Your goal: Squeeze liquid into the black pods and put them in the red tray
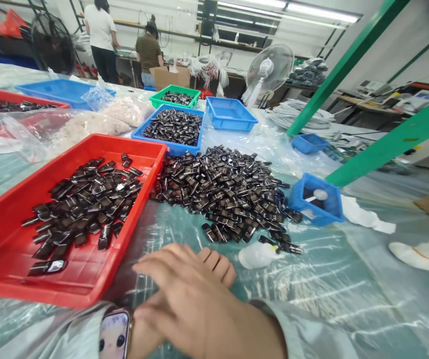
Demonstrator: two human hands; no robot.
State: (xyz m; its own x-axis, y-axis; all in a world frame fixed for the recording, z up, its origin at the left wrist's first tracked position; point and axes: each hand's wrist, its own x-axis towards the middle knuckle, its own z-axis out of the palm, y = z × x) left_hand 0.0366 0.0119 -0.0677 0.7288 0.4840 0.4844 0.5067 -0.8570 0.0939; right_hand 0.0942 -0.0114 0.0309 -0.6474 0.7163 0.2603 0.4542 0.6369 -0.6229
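My right hand (195,299) lies across my left hand (217,267), low in the middle of the view. The right fingers are stretched and apart, with the thumb near my left wrist and nothing seen in them. From under it show the curled fingers of my left hand; its palm is hidden, so anything inside cannot be made out. A watch (114,335) is on my left wrist. Just beyond the hands lies a large heap of small dark, glossy plastic pieces (225,184). A whitish translucent bottle (258,255) with a yellowish tip lies right of my left fingers.
Left stands a red tray (98,286) with more dark pieces. Behind the heap are a filled blue tray (201,145), a green tray (154,103) and another blue tray (232,124). A small blue bin (322,217) and a green post (393,142) stand right. Two people work behind.
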